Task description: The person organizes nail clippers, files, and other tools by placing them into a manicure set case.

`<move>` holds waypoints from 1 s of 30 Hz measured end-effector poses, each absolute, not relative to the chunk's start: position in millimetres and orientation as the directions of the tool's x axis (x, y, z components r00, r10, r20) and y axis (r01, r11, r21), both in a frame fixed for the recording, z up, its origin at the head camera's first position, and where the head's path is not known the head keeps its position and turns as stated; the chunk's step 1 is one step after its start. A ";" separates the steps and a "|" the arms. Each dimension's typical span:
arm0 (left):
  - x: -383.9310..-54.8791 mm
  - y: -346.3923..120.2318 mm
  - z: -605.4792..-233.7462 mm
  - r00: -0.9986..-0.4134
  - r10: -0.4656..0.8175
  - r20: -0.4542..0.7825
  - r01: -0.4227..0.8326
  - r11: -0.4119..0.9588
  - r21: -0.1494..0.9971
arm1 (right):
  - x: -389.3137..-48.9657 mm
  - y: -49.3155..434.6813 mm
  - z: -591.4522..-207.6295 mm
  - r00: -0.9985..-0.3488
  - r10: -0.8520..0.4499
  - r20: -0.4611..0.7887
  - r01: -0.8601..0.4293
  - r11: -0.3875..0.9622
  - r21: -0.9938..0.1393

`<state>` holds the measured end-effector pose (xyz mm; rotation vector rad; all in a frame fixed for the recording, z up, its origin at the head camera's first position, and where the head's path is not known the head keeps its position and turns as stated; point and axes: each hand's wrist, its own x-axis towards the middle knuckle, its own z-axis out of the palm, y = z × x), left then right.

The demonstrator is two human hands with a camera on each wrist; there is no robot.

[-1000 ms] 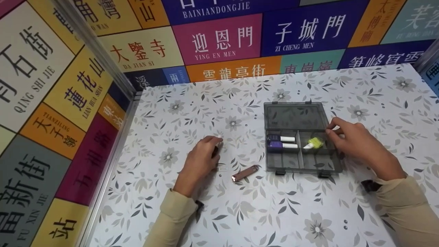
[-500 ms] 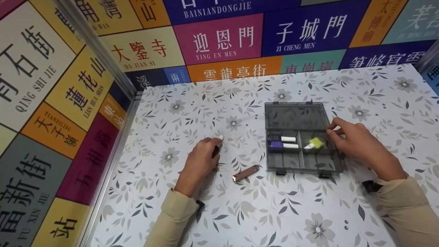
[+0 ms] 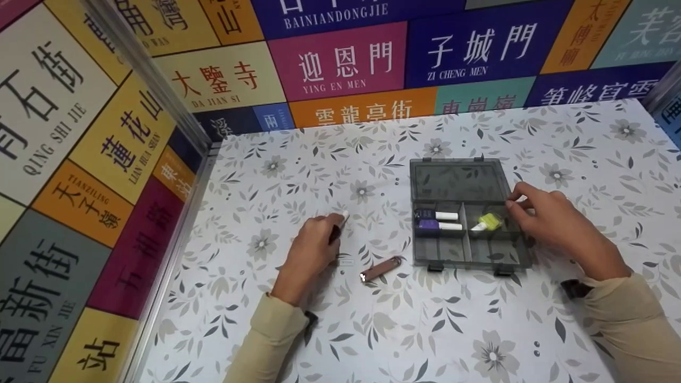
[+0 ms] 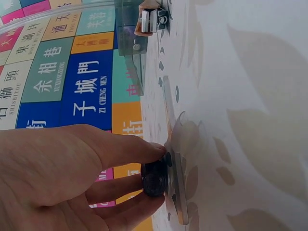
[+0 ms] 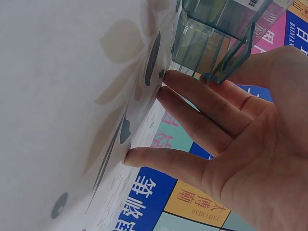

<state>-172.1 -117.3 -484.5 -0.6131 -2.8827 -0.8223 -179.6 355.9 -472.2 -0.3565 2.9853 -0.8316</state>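
My left hand [image 3: 313, 247] pinches a dark nail polish bottle [image 4: 155, 179] between thumb and fingers, low over the table. Its white cap [image 3: 345, 215] pokes out past the fingertips. Right beside the bottle, a clear flat strip [image 4: 177, 185] lies by the fingers. A see-through grey compartment box [image 3: 412, 250] stands to the right with its lid [image 3: 457, 181] raised at the back. Inside are a dark bottle [image 3: 425, 214], a purple bottle [image 3: 429, 225] and a yellow-green bottle [image 3: 488, 221]. Thumb and forefinger of my right hand [image 3: 556, 221] hold the box's right edge; other fingertips touch the tablecloth.
A brownish nail clipper [image 3: 381, 268] lies between my left hand and the box. White tablecloth [image 3: 404, 330] with grey leaves and flowers covers the table. Coloured panels with lettering [image 3: 340, 64] stand along the back and left sides.
The white cap has come into sight at my left fingertips and turned slightly as the fingers shifted. My right hand and the box stay where they were.
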 end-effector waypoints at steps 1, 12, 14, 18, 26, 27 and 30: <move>-172.2 -117.1 -484.8 -0.915 0.356 0.190 0.403 0.774 0.488 | -179.7 356.0 -472.4 -0.974 -0.224 0.038 -0.212 0.832 -0.513; -171.7 -112.1 -485.3 -0.907 0.368 0.206 0.421 0.762 0.491 | -178.9 356.6 -472.3 -0.975 -0.220 0.025 -0.200 0.829 -0.523; -171.3 -111.5 -485.7 -0.907 0.367 0.204 0.420 0.764 0.490 | -178.4 356.6 -471.7 -0.976 -0.219 0.015 -0.194 0.829 -0.524; -169.9 -111.2 -486.5 -0.918 0.352 0.184 0.396 0.772 0.498 | -176.5 356.9 -470.3 -0.976 -0.219 0.017 -0.196 0.832 -0.518; -168.6 -109.4 -486.6 -0.919 0.350 0.182 0.393 0.778 0.490 | -175.5 357.4 -469.0 -0.976 -0.217 0.022 -0.198 0.833 -0.517; -168.3 -108.7 -486.2 -0.917 0.353 0.187 0.399 0.775 0.490 | -175.9 357.3 -469.0 -0.976 -0.218 0.023 -0.198 0.833 -0.516; -167.0 -105.2 -484.6 -0.911 0.363 0.195 0.411 0.766 0.494 | -177.3 356.7 -468.6 -0.979 -0.204 0.014 -0.182 0.838 -0.515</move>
